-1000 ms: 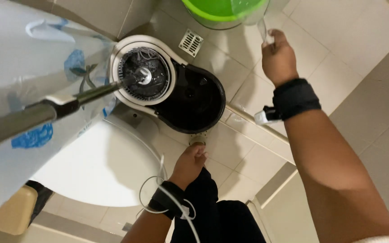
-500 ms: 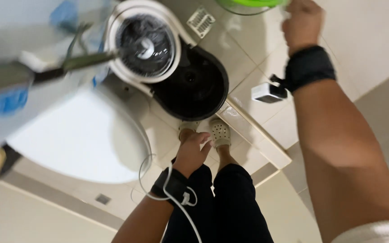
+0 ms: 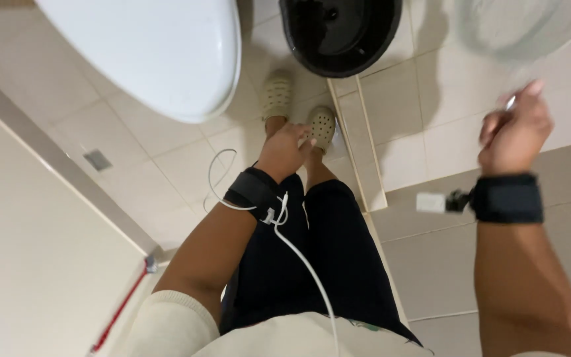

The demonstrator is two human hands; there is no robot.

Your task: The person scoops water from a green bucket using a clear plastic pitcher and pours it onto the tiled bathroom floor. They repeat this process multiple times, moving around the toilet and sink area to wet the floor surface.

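My right hand (image 3: 513,129) is raised at the right, fingers closed around a thin metal wire handle (image 3: 509,102). A pale, blurred bucket (image 3: 517,30) shows just above it at the top right. My left hand (image 3: 285,151) hangs in front of my dark trousers, fingers loosely apart and holding nothing. Both wrists wear black straps; a white cable runs from the left one. My feet in beige perforated clogs (image 3: 322,125) stand on the tiled floor.
A white toilet lid (image 3: 153,53) fills the top left. A black round mop bucket (image 3: 342,33) sits at the top centre, behind a raised tile sill (image 3: 355,132). A beige wall panel (image 3: 28,264) runs along the left, with a red-handled item (image 3: 123,307) at its base.
The view has tilted down toward my feet. The mop pole and the spinner basket have left the picture. My right hand with the bucket handle now sits lower in view.
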